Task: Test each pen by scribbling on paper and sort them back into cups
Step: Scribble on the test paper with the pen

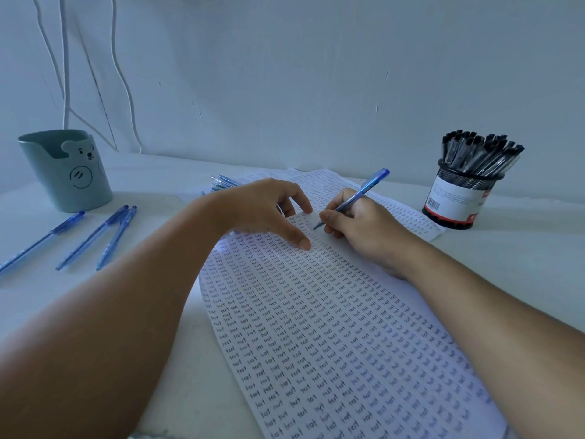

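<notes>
Right hand (357,229) grips pen (357,194) (tip on paper (316,327)).

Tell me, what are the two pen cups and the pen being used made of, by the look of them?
The green cup looks like matte moulded plastic: smooth, dull walls with a printed bear. The black cup seems to be wire mesh, likely metal, wrapped in a paper label. The blue pen, gripped in the right hand, looks like translucent glossy plastic, since light shows through its barrel.
</notes>
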`<action>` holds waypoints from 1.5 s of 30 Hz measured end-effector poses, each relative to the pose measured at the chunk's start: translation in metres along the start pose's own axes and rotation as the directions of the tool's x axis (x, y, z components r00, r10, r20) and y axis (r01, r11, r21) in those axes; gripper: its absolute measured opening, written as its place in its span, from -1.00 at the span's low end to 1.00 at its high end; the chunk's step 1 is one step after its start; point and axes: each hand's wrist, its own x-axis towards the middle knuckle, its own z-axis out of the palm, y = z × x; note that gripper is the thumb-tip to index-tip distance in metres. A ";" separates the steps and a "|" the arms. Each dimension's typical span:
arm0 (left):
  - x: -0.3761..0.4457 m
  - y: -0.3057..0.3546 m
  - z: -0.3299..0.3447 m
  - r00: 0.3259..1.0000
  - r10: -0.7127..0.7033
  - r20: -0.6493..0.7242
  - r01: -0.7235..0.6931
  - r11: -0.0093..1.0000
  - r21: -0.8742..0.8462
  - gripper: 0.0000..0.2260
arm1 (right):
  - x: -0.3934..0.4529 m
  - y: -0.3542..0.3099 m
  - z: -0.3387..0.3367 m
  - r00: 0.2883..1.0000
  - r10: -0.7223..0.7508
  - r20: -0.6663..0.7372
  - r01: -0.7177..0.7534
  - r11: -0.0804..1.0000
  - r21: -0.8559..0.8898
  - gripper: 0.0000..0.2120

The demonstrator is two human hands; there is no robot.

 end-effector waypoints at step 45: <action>-0.007 0.011 0.001 0.992 0.086 -0.088 -0.084 0.996 0.025 -0.44 | -0.013 -0.009 -0.004 0.936 -0.195 -0.294 0.220 0.974 0.054 -0.79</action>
